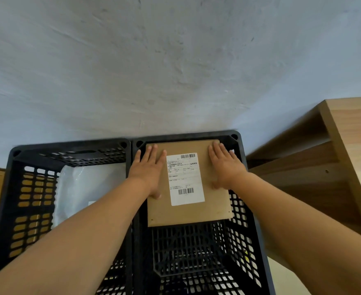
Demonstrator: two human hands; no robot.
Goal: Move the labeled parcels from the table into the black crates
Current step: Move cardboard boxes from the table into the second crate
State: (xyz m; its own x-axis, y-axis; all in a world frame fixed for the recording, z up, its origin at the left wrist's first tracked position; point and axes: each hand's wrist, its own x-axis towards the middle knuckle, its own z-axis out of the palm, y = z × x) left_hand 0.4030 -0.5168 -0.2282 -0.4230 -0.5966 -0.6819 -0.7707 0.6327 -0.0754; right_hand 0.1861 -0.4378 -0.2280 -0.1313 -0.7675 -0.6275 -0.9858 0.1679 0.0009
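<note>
While two hands (147,169) (224,165) press one parcel (188,213), two crates (35,188) (196,252), one bag (83,184)

1. From my seat the feed looks evenly lit by soft, cool daylight; the grey wall (175,60) is brightest near its middle and dims toward the corners.
2. No hard shadows; only faint shade inside the right crate (196,252).
3. No glare, though the white label (186,179) reads bright, its print too small to make out.
4. Wide-angle bending bows the wooden shelf (324,156) and stretches my forearms.
5. Edges look slightly soft.
</note>
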